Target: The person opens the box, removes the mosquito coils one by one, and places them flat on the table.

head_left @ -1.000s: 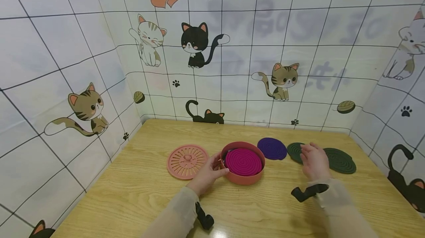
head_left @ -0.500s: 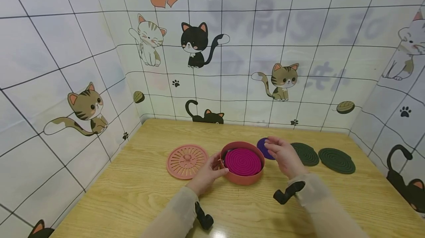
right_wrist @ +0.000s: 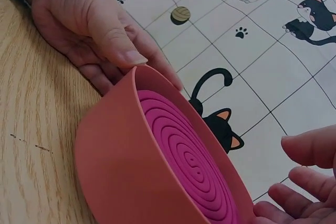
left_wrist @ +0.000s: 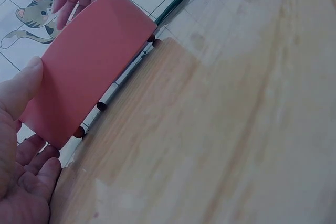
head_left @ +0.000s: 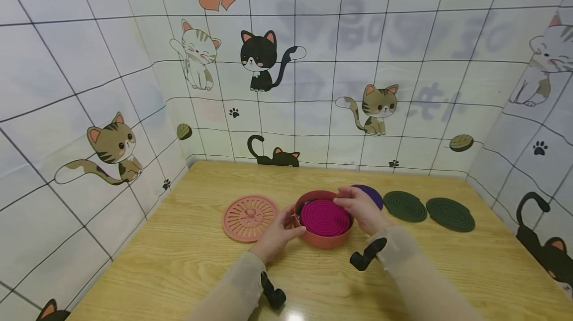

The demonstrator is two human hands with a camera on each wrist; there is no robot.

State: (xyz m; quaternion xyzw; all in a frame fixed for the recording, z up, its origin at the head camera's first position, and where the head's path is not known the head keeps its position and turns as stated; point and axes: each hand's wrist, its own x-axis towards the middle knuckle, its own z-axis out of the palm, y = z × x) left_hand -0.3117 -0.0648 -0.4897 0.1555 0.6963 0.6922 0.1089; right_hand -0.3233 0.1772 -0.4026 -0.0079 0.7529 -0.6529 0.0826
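A round coral mosquito coil box [head_left: 323, 242] stands on the table, with a stacked-looking magenta coil [head_left: 325, 217] inside. My left hand [head_left: 276, 235] grips the box's left side, thumb on the front near the rim and fingers around behind, as the right wrist view also shows. At the opposite side hovers my right hand [head_left: 363, 210], fingertips by the right rim and fingers loosely bent; whether they touch it I cannot tell. In the left wrist view small dark feet show under the box [left_wrist: 94, 66].
A slotted pink lid [head_left: 249, 230] lies left of the box. Behind the right hand is a partly hidden purple coil [head_left: 373, 194]. Farther right lie two green coils, one nearer [head_left: 405, 206] and one at the far right [head_left: 451, 214]. Cat-printed wall sheets border the wooden table [head_left: 179, 261].
My right hand has moved left from above the green coils, past the purple coil, to the box's right rim. The left hand has stayed on the box.
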